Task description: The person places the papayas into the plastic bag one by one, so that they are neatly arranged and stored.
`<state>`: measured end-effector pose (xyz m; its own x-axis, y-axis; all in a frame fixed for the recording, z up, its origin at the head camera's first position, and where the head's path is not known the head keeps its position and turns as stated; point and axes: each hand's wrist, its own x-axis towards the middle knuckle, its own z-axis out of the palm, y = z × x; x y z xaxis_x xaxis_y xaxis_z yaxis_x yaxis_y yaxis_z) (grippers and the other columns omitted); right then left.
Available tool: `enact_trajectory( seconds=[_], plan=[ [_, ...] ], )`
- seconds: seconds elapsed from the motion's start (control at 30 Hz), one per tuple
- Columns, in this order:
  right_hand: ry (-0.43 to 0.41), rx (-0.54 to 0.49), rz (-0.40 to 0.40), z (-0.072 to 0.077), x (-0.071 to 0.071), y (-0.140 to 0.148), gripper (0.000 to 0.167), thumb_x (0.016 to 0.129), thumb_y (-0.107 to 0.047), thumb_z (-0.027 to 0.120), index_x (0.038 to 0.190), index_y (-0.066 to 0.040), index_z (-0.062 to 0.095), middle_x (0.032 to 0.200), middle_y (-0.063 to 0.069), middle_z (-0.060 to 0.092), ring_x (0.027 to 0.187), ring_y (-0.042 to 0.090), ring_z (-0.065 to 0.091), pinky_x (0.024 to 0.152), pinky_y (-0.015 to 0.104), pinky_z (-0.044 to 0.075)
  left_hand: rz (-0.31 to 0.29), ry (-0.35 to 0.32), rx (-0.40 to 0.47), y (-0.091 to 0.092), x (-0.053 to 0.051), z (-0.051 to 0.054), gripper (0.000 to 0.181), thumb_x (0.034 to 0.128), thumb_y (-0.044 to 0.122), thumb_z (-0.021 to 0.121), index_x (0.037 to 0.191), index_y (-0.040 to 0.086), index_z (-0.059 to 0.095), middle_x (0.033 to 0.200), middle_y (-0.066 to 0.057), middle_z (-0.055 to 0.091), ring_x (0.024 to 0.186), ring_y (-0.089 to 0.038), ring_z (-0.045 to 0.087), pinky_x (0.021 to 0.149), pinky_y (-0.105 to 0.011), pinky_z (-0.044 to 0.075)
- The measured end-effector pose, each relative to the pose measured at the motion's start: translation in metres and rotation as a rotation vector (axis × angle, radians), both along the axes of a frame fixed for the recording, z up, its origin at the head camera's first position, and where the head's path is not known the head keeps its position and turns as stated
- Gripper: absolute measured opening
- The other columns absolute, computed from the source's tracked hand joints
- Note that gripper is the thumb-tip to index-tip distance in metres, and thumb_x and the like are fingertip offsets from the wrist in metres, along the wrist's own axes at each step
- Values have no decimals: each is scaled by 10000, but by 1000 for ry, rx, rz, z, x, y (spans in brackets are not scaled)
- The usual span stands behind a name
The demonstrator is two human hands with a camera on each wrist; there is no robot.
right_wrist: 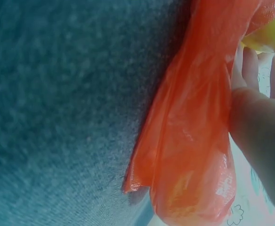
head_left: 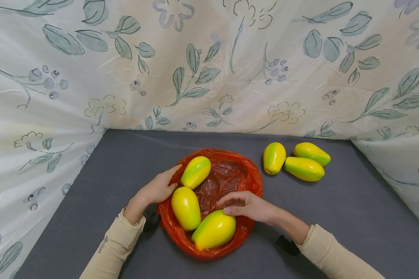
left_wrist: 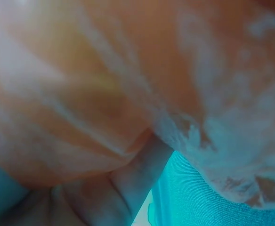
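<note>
A red plastic bag (head_left: 246, 170) stands with its mouth rolled wide. Three yellow-green papayas lie inside: an upper papaya (head_left: 196, 172), a left papaya (head_left: 186, 208) and a lower papaya (head_left: 215, 230). My left hand (head_left: 157, 186) holds the bag's left rim; in the left wrist view its fingers (left_wrist: 140, 176) press into the plastic, partly hidden. My right hand (head_left: 249, 207) reaches over the right rim, its thumb at the lower papaya's upper end, its other fingers loosely bent. In the right wrist view the right hand (right_wrist: 260, 101) has its fingers spread beside a papaya (right_wrist: 271, 35).
On the dark grey tabletop (head_left: 125, 155), right of the bag, lie an upright papaya (head_left: 274, 158), a papaya behind (head_left: 312, 153) and a papaya in front (head_left: 304, 169). A leaf-patterned cloth (head_left: 195, 77) encloses the back and sides.
</note>
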<state>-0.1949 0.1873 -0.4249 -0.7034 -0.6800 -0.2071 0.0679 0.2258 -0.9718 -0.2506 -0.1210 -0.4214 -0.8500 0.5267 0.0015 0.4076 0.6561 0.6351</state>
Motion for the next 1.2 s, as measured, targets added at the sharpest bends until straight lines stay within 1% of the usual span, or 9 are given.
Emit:
enact_trajectory(
  seconds=[0.2,0.37,0.5,0.67,0.73,0.87,0.93,1.07,1.2],
  plan=[
    [-32,-2,-25,1,-1,3,415,962,-248,577,1287,9,555,1243,171,576,1067,246,556,904,356,483,1,-13,-1,-2,0,1,594,927,-28,524,1460,-70,266,1432,-280,361,1261,-409,411,1007,-531,358],
    [-44,-12,-92,1,-3,9,439,965,-251,573,1289,41,528,1250,204,561,1106,292,550,910,394,484,4,-19,-3,-4,0,2,593,931,-17,527,1461,-64,266,1424,-278,374,1223,-391,452,984,-518,390],
    [-55,-69,-158,4,-4,17,458,982,-232,544,1298,93,475,1251,253,536,1120,346,537,926,429,470,-1,-23,7,-6,-1,2,589,926,-13,529,1455,-70,274,1405,-286,392,1161,-378,498,954,-509,422],
    [-50,-175,-232,6,-4,30,459,1005,-216,496,1304,125,428,1192,247,555,1098,329,557,923,404,475,-15,-23,18,-7,2,5,582,922,-6,534,1443,-76,287,1370,-304,419,1068,-362,549,879,-472,486],
    [-43,-224,-272,7,-4,35,412,1008,-208,488,1278,102,461,1144,218,576,1060,303,582,912,393,483,-12,-33,19,-6,3,7,583,924,-3,535,1446,-72,286,1370,-303,419,1051,-356,558,860,-459,500],
    [-41,-314,-379,8,-5,44,234,1013,-174,473,1161,-33,586,1050,123,618,969,233,621,883,375,501,7,-60,14,-5,2,9,585,931,-6,535,1453,-69,280,1390,-293,405,1064,-356,557,875,-463,492],
    [-49,-337,-437,8,-6,48,193,1014,-171,470,1120,-90,609,1031,93,632,942,204,628,871,366,508,9,-59,7,-5,2,8,586,932,-9,538,1452,-73,278,1394,-290,404,1081,-358,551,892,-471,481],
    [-54,-348,-537,8,-7,56,241,1008,-208,486,1159,-46,581,1052,77,638,951,193,623,864,365,512,6,-41,0,-5,1,7,585,929,-15,542,1447,-84,279,1401,-289,398,1164,-373,502,958,-503,421],
    [-49,-350,-634,8,-9,64,231,996,-241,511,1136,-79,599,1070,52,637,974,190,608,855,365,517,7,-43,4,-4,1,7,584,927,-17,538,1447,-84,280,1402,-290,396,1179,-379,489,970,-511,406]
  ],
)
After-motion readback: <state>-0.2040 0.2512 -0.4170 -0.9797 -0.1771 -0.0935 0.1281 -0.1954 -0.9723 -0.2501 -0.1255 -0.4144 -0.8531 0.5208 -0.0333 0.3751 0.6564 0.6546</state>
